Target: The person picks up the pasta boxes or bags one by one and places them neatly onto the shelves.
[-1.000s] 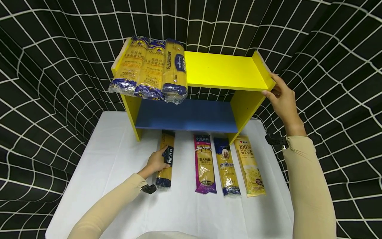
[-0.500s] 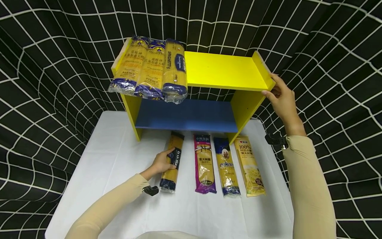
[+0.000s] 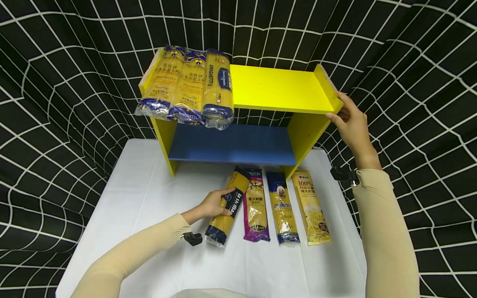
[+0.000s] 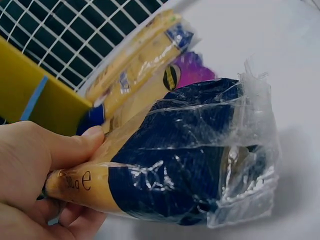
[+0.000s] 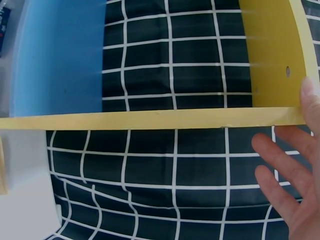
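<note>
My left hand grips a spaghetti packet with dark blue ends and a "la sicilia" label. The packet is tilted, its far end overlapping the purple-and-red pasta packet in the head view. Close up in the left wrist view, thumb and fingers wrap the packet, and its dark, clear-wrapped end points away from the hand. My right hand holds the upper right corner of the yellow-and-blue shelf, thumb at the front edge. From the right wrist, the hand shows beside the yellow panel, several fingers reaching past its edge.
On the white table lie a blue-ended "ankara" packet and a yellow pasta packet. Three spaghetti packets, one at the far left, rest side by side on the top shelf. Black white-gridded cloth surrounds the table.
My left hand has carried the spaghetti packet rightward from its place on the left, tilting it toward the purple-and-red packet. The right hand stays on the shelf corner.
</note>
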Motion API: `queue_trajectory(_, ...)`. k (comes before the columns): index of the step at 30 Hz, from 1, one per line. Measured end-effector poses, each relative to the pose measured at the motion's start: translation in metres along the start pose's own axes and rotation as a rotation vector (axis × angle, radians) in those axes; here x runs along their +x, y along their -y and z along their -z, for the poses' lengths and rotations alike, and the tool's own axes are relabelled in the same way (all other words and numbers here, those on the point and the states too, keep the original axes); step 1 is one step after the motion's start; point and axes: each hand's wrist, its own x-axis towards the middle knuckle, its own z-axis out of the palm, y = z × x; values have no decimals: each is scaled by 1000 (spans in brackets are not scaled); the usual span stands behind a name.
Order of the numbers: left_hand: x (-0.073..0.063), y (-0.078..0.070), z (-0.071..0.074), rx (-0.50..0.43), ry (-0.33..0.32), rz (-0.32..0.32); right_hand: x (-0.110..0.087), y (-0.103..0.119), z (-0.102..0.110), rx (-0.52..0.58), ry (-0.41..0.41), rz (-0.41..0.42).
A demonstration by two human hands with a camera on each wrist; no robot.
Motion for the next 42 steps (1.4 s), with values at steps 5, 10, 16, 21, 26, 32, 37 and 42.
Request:
queue_trajectory(5, -3, -15, 5, 16, 64, -67, 0, 1, 0, 2, -3, 2)
queue_trajectory(10, -4, -28, 13, 21, 131, -122, 0, 1, 1, 2, 0, 5)
queue_trajectory(16, -8, -49, 26, 10, 178, -209, 0, 0, 1, 7, -5, 11)
queue_trajectory(21, -12, -71, 40, -42, 208, -249, 0, 0, 0, 10, -3, 15)
queue_trajectory(26, -18, -92, 57, -138, 226, -274, 0, -1, 0, -1, -5, 18)
queue_trajectory(32, -26, -118, 79, -151, 224, -280, 0, -1, 0, -9, -4, 16)
queue_trajectory(37, -33, -138, 95, -133, 238, -301, 0, -2, 0, -7, -5, 16)
queue_trajectory(42, -39, -158, 109, -131, 244, -315, -1, -2, 0, -9, -7, 12)
